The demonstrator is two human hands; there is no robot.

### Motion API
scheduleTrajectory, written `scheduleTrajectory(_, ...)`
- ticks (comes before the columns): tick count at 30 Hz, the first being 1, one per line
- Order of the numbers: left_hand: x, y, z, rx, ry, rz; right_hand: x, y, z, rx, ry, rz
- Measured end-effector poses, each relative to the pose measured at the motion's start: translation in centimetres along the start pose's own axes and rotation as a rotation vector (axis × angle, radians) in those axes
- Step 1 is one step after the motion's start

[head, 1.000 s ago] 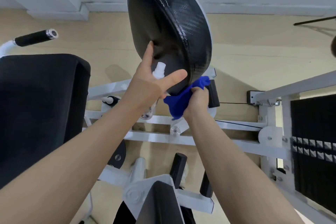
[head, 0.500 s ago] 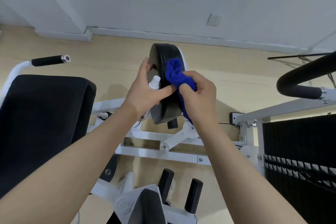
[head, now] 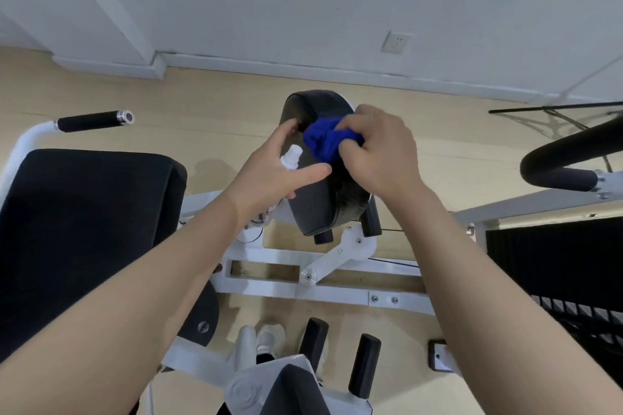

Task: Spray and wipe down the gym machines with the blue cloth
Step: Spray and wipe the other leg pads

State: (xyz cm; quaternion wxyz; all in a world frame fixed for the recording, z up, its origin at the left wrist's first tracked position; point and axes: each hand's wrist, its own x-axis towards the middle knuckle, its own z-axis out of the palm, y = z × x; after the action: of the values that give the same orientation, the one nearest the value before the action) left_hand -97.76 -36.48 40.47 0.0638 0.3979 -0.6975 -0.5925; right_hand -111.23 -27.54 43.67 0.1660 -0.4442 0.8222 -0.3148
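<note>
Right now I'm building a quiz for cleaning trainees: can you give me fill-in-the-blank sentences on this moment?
1. The right hand presses a bunched ____ cloth against the black pad.
2. The white spray bottle is held in the ____ hand.
3. A wall socket sits on the ____ behind the machine.

Missing words: blue; left; wall

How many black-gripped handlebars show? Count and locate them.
2. One handlebar at upper left; another at the right edge. More may be hidden.
</note>
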Motion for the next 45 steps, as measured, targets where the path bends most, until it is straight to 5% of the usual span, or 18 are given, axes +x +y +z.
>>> scheduleTrajectory(9,1.1,1.4,-0.1,0.065,-0.001,0.008,6.3,1.6,0.4,0.035,-0.068,0.12)
scheduleTrajectory(17,3.5,2.8,-0.5,0.013,-0.123,-0.084,4.3,2.7,-0.3,0.319,-0.107,0.224)
scheduleTrajectory(24,6.0,2.5,-0.9,0.133,-0.309,-0.141,6.8,10.6,5.3,0.543,-0.321,0.708)
scheduleTrajectory(31,6.1,2.1,-0.4,0.049,-0.361,-0.127,8.3,10.4,4.1,0.97,-0.303,0.525)
scheduleTrajectory(35,6.3,1.8,-0.2,0.092,-0.372,-0.084,6.6,13.8,10.2,0.555,-0.492,0.609)
scheduleTrajectory(37,6.3,1.7,-0.3,0.127,-0.385,-0.083,6.6,14.3,11.1,0.54,-0.52,0.66)
scheduleTrajectory(43,6.0,1.6,-0.4,0.099,-0.411,-0.1,7.9,11.1,5.5,1.221,-0.329,0.522)
scheduleTrajectory(45,6.0,1.5,-0.4,0.095,-0.407,-0.09,7.5,11.1,5.4,1.276,-0.319,0.456)
